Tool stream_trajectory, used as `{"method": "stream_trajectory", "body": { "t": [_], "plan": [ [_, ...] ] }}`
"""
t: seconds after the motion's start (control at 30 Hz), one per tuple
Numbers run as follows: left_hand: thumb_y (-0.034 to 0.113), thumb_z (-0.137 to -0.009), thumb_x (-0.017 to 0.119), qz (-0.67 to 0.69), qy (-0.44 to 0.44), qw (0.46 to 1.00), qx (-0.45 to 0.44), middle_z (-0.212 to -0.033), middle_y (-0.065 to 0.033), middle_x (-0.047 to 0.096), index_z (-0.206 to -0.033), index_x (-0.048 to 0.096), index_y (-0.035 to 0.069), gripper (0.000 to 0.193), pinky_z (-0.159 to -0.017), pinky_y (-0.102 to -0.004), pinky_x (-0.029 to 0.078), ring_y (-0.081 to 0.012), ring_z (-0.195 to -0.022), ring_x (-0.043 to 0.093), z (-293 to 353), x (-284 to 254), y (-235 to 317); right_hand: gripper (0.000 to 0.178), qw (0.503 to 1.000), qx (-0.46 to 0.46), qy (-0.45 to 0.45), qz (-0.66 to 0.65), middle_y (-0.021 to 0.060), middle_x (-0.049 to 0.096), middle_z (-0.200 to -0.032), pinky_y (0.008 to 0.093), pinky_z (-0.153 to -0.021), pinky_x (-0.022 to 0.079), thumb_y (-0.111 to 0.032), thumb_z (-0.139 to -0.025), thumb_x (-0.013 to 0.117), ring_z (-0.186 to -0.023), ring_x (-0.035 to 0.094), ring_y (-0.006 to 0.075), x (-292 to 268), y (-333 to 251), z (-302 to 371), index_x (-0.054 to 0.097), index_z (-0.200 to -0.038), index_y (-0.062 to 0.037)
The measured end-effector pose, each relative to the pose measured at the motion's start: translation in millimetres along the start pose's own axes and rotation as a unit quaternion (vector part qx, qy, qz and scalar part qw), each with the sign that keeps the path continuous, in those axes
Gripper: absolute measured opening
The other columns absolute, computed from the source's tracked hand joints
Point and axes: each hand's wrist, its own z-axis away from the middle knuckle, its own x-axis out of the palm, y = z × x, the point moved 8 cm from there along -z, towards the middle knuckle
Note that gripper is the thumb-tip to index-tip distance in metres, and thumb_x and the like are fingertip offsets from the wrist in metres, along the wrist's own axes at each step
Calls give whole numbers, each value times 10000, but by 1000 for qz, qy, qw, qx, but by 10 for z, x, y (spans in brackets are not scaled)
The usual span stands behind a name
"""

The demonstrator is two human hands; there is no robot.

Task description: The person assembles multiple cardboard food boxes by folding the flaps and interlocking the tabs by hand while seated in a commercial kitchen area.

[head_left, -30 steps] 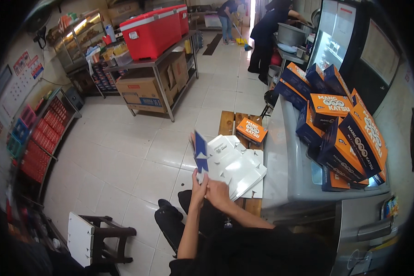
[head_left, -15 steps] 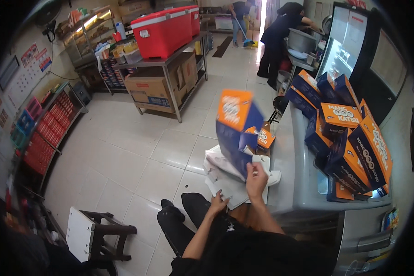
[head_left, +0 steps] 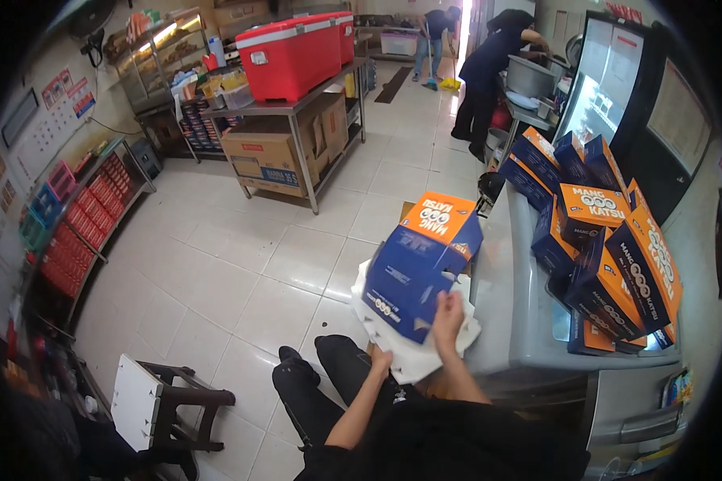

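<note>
A blue and orange cardboard box (head_left: 409, 276), partly folded into shape, lies tilted over a stack of flat white-sided cardboard blanks (head_left: 415, 359) in front of my knees. My right hand (head_left: 448, 322) is closed at the box's near right edge, slightly blurred, with its fingers curled in by a side flap. Lower and to the left, my left hand (head_left: 381, 365) pinches the near edge of the white cardboard; its fingertips are partly hidden beneath it. The support under the stack is mostly covered.
Several folded boxes (head_left: 594, 204) are piled on a grey chest (head_left: 517, 313) at my right. A stool (head_left: 156, 409) stands at the lower left. Red coolers (head_left: 289, 62) sit on a steel table ahead. Farther back, one person (head_left: 435, 36) sweeps and another (head_left: 493, 76) bends over a large pot.
The box has come down from upright to lying tilted on the white blanks, its printed side facing me. My left hand has moved slightly down to the cardboard's near edge.
</note>
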Motion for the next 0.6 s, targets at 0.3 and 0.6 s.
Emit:
{"method": "stream_trajectory", "body": {
  "t": [0.3, 0.6],
  "plan": [
    [293, -867, 513, 187, -77, 976, 81, -1412, -213, 48, -1365, -64, 179, 771, -921, -407, 347, -326, -1250, 255, 842, -2, 1982, 304, 904, -212, -335, 158, 178, 555, -1055, 376, -844, 407, -92, -819, 443, -991, 515, 324, 471, -830, 147, 519, -1103, -16],
    [147, -907, 382, 425, 78, 890, 144, -1125, -136, 494, -1230, 345, 74, 333, -858, -399, 451, -269, -1022, 521, 885, -1534, 1421, 782, 958, -231, -120, 122, 223, 254, -1319, 469, -976, 217, -273, -650, 724, -1234, 243, 354, 327, -1144, 531, 294, -1257, -31]
  ]
}}
